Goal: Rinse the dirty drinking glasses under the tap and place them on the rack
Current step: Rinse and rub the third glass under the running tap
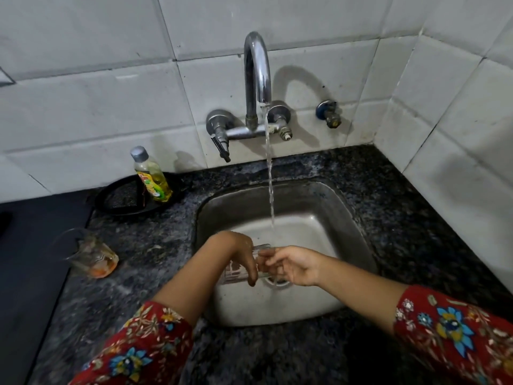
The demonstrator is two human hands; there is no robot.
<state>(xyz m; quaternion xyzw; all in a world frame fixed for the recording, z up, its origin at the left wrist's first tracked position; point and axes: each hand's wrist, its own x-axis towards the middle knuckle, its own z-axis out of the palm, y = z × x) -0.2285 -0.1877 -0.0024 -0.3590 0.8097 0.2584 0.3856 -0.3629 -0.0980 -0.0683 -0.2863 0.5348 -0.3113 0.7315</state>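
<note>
A clear drinking glass is held over the steel sink, just in front of the running water. My left hand grips it from above with fingers hanging down its side. My right hand touches its rim end, fingers at the mouth. The chrome tap on the tiled wall pours a thin stream into the sink behind the glass. Two dirty glasses with orange residue stand on the counter to the left. No rack is in view.
A dish soap bottle stands on a black round plate at the back left. Dark granite counter surrounds the sink. A dark flat surface lies at far left. A wall valve sits right of the tap.
</note>
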